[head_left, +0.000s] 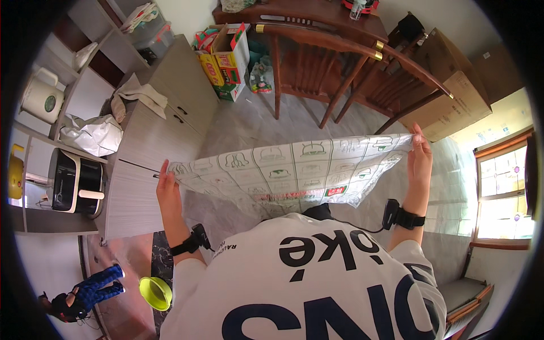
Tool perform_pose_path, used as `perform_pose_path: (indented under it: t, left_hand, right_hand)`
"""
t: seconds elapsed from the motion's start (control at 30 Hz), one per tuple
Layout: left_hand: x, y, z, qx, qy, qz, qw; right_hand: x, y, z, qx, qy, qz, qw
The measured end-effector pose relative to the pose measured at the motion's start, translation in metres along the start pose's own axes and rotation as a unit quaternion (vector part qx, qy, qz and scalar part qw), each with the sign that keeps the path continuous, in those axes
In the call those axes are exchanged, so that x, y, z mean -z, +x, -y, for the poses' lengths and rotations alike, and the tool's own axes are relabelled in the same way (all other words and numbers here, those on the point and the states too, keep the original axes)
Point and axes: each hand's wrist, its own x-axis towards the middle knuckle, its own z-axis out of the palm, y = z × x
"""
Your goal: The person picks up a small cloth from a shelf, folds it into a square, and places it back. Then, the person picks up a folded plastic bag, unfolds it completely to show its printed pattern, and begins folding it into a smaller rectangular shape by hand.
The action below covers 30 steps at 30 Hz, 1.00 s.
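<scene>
A large white plastic bag (pixel 283 170), printed with green outline pictures in a grid and a red patch, is stretched wide in front of my chest. My left hand (pixel 166 184) pinches its left corner between fingers and thumb. At the opposite end, my right hand (pixel 419 154) grips the other top corner, held a little higher. The upper edge runs nearly straight between my hands, while the lower part hangs crumpled toward my white shirt. Dark straps with small black devices circle both my wrists.
Wooden chairs (pixel 317 73) stand ahead by a dark wooden table (pixel 306 17). Cardboard boxes (pixel 447 96) are stacked at the right, near a window (pixel 503 195). Grey cabinets (pixel 164 113) line the left, with an air fryer (pixel 76 182). A green basin (pixel 155 293) and a person (pixel 85 294) are lower left.
</scene>
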Motion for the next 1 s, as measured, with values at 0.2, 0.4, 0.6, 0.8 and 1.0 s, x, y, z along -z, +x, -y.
perform_pose_path:
  t: [0.2,0.4,0.6,0.8,1.0]
  left_hand:
    - [0.022,0.02,0.012,-0.03,-0.039,0.001,0.999]
    - [0.011,0.01,0.002,-0.039,-0.066,0.028,0.997]
    - [0.012,0.005,-0.01,-0.044,0.019,0.008,0.999]
    - [0.034,0.02,-0.026,-0.098,0.024,0.01,0.995]
    - [0.043,0.042,-0.037,-0.099,0.116,-0.052,0.987]
  right_hand:
    - [0.022,-0.002,-0.003,-0.023,-0.015,0.024,0.999]
    - [-0.006,-0.013,0.014,-0.012,0.019,0.009,1.0]
    - [-0.002,-0.004,0.013,-0.075,-0.045,0.043,0.995]
    - [-0.022,0.024,-0.006,-0.039,-0.165,0.068,0.983]
    - [-0.028,0.041,-0.036,-0.079,-0.196,0.084,0.974]
